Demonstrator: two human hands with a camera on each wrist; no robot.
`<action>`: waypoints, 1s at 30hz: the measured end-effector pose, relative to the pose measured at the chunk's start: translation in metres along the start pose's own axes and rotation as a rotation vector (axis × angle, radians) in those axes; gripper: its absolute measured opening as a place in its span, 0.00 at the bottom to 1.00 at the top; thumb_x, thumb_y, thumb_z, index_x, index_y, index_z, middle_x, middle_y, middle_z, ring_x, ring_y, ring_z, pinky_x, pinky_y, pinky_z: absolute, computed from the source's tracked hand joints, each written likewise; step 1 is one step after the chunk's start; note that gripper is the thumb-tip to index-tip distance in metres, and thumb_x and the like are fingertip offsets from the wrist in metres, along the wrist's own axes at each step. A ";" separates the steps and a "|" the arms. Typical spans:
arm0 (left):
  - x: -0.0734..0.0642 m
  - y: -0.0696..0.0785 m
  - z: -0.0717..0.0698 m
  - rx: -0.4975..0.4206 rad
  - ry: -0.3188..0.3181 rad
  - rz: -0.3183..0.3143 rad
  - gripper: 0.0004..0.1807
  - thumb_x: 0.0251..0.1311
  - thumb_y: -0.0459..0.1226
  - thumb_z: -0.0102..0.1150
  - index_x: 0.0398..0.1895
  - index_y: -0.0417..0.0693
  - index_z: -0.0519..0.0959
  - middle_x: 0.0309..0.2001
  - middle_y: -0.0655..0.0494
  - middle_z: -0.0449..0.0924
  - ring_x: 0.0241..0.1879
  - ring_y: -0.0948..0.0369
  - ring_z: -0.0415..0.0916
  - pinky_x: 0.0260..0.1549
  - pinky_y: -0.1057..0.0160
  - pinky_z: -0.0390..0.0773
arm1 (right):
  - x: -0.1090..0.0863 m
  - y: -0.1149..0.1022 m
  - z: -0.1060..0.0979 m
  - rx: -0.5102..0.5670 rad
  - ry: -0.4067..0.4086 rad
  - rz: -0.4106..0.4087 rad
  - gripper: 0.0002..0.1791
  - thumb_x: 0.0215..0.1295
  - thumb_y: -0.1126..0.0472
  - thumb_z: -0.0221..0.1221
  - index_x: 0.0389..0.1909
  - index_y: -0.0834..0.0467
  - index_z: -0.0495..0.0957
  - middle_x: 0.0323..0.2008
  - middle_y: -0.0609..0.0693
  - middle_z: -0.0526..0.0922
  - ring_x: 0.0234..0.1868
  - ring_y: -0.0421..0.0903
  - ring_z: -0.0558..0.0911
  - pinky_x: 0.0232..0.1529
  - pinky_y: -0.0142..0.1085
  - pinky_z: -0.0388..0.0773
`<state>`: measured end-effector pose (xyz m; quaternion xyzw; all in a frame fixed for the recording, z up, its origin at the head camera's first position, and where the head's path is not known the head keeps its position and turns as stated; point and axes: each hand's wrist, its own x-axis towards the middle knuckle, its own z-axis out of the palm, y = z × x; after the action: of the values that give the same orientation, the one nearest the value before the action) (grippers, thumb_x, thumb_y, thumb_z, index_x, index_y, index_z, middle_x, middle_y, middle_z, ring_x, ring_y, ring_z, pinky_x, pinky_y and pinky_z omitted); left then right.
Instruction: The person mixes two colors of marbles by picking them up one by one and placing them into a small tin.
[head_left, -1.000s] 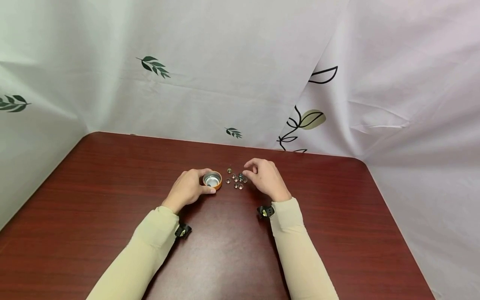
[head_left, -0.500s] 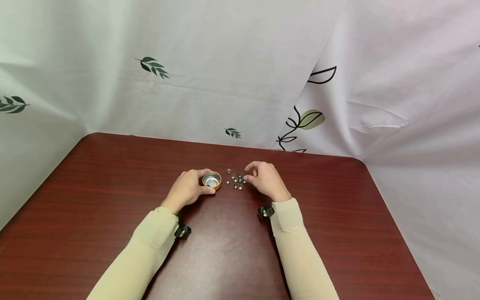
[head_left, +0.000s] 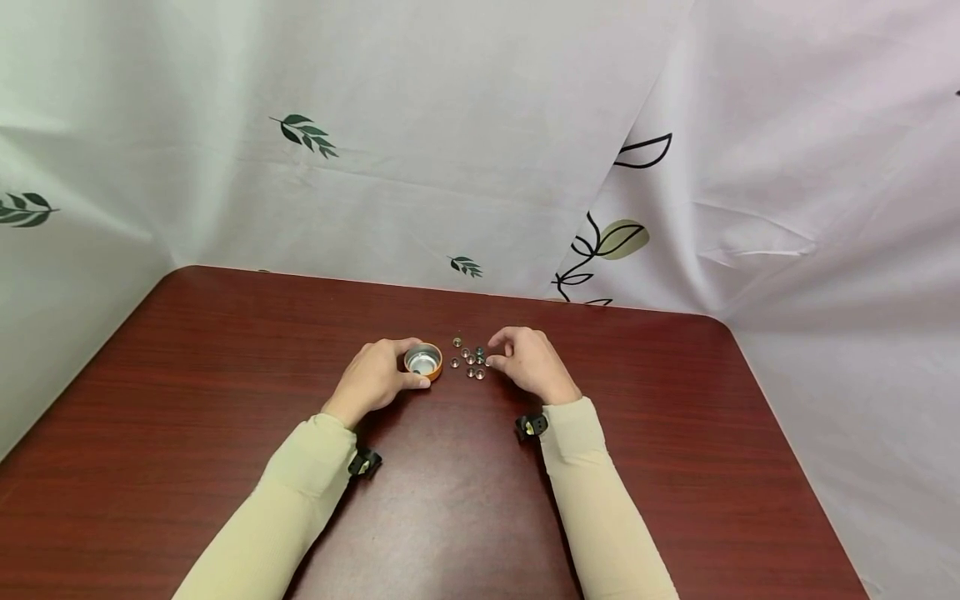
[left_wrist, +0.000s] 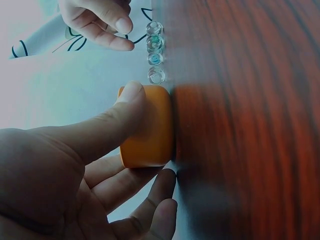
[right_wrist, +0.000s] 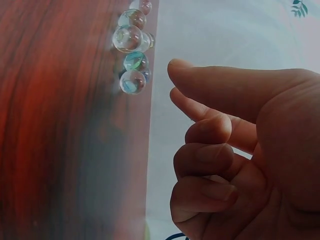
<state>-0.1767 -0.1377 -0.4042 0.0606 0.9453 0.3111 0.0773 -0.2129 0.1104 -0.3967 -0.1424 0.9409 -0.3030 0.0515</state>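
Orange round tin (head_left: 423, 362), one: open top upward, silvery inside, apparently resting on the reddish-brown wood-grain table (head_left: 420, 500). A small dark spot shows inside, too small to identify.

Left hand (head_left: 372, 374), one: thumb and fingers clamped about the tin's wall, from its 9 o'clock side in the head view.

Glass marbles (head_left: 471, 360), about nine: loose on the table at the tin's 3 o'clock, near but apart from it. A yellowish one (head_left: 457, 342) sits at the group's 11 o'clock. Clear and blue-green examples show in the right wrist view.

Right hand (head_left: 531, 363), one: at the group's 3 o'clock; thumb and forefinger extended with tips a little apart, remaining fingers curled, nothing held.

Changes over the last second: the right hand has shifted slightly towards 6 o'clock, its thumb tip now beside the marble at the group's 3 o'clock edge. Left hand, tin and marbles show no clear change.

Bearing on the work, as judged: a small adjustment of reach beside the marbles, with none picked up and the tin kept steady.
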 end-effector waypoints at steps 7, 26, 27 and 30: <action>0.000 0.001 -0.001 -0.002 -0.005 -0.003 0.33 0.55 0.44 0.75 0.66 0.51 0.78 0.53 0.46 0.83 0.58 0.45 0.75 0.55 0.45 0.74 | 0.000 0.001 0.003 -0.009 -0.006 0.000 0.09 0.63 0.60 0.69 0.43 0.56 0.86 0.23 0.47 0.73 0.23 0.42 0.70 0.28 0.34 0.67; -0.001 0.000 -0.001 -0.003 -0.003 -0.001 0.33 0.56 0.44 0.75 0.66 0.52 0.78 0.53 0.46 0.83 0.58 0.45 0.76 0.54 0.46 0.74 | 0.003 0.005 0.009 -0.013 -0.035 0.001 0.08 0.62 0.60 0.70 0.41 0.57 0.86 0.21 0.47 0.73 0.22 0.42 0.70 0.26 0.33 0.66; -0.001 0.000 -0.001 -0.001 -0.002 -0.001 0.33 0.56 0.44 0.75 0.66 0.52 0.78 0.53 0.46 0.83 0.58 0.45 0.76 0.54 0.46 0.75 | 0.004 0.006 0.009 -0.016 -0.036 -0.002 0.08 0.62 0.60 0.70 0.41 0.57 0.86 0.21 0.47 0.73 0.22 0.42 0.70 0.26 0.33 0.66; 0.000 0.000 0.000 0.005 -0.002 0.000 0.32 0.56 0.44 0.75 0.65 0.52 0.78 0.53 0.46 0.83 0.58 0.45 0.76 0.54 0.46 0.75 | 0.004 0.006 0.010 -0.023 -0.041 -0.005 0.08 0.62 0.60 0.70 0.40 0.57 0.86 0.20 0.47 0.73 0.22 0.41 0.70 0.26 0.33 0.66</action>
<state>-0.1765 -0.1381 -0.4042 0.0611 0.9460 0.3085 0.0783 -0.2164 0.1085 -0.4088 -0.1517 0.9427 -0.2892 0.0683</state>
